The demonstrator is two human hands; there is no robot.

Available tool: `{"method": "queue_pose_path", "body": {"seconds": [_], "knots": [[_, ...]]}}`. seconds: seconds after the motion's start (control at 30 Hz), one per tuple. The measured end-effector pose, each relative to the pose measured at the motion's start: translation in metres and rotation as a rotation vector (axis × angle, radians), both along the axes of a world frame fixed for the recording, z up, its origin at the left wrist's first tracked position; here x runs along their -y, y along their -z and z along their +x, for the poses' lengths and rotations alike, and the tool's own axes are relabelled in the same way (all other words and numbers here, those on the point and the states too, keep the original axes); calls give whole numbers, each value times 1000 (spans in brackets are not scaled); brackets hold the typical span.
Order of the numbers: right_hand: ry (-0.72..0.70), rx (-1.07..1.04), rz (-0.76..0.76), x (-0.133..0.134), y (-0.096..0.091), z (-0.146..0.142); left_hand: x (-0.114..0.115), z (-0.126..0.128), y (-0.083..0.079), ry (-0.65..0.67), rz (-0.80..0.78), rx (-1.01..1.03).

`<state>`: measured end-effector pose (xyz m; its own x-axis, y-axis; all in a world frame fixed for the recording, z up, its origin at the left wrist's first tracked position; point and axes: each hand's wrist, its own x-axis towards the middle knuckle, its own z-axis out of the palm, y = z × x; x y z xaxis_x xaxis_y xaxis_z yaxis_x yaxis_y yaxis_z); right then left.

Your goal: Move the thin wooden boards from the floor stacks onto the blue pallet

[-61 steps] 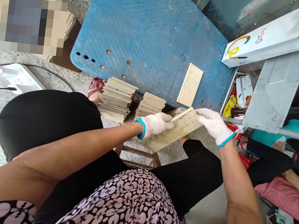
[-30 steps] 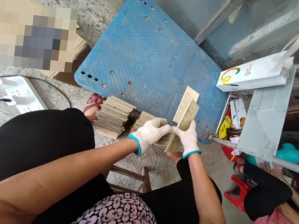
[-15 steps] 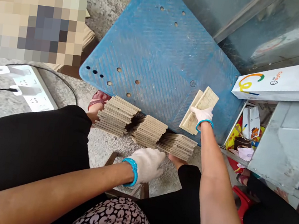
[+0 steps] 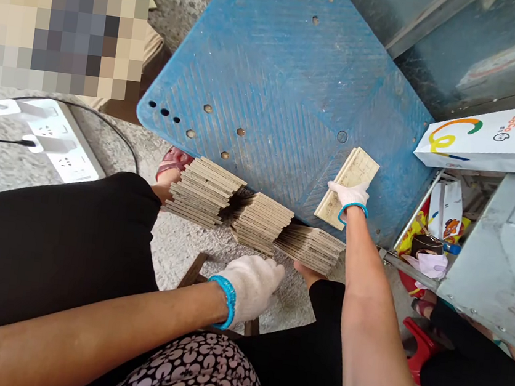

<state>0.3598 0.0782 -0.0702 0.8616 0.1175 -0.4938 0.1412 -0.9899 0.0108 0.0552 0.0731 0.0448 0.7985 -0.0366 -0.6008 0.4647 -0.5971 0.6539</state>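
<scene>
Head view: white bag [image 4: 496, 138] near boards [image 4: 361, 166] on platform [image 4: 275, 77]

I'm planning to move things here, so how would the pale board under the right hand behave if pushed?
The pale board looks straight and flat, so it will probably stay stiff. Lying on its broad face, it would likely slide, not roll or tip. The right hand on it might hold it back.
</scene>
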Motion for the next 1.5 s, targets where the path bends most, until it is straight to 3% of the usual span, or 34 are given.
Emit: {"method": "queue_pose_path", "body": {"seconds": [0.4, 0.6, 0.73, 0.87, 1.0, 1.1, 1.33, 1.5], "knots": [[-20, 70, 21, -1, 3, -10, 2, 2, 3, 39, -7, -22], [23, 161, 198, 11, -5, 2, -3, 4, -6, 80, -10, -12], [-51, 303, 317, 42, -27, -3, -7, 5, -15, 112, 5, 17], [-203, 198, 379, 103, -55, -43, -9, 2, -22, 110, 20, 48], [-498, -21, 156, 166, -72, -100, -7, -4, -24, 153, 42, 94], [-695, -150, -78, 192, -73, -131, -4, -8, -28, 200, 82, 85], [-855, -100, -218, 205, -63, -154, 7, -19, -45, 403, 151, -19], [-885, -92, -237, 206, -63, -159, 10, -24, -45, 415, 180, -35]]}}
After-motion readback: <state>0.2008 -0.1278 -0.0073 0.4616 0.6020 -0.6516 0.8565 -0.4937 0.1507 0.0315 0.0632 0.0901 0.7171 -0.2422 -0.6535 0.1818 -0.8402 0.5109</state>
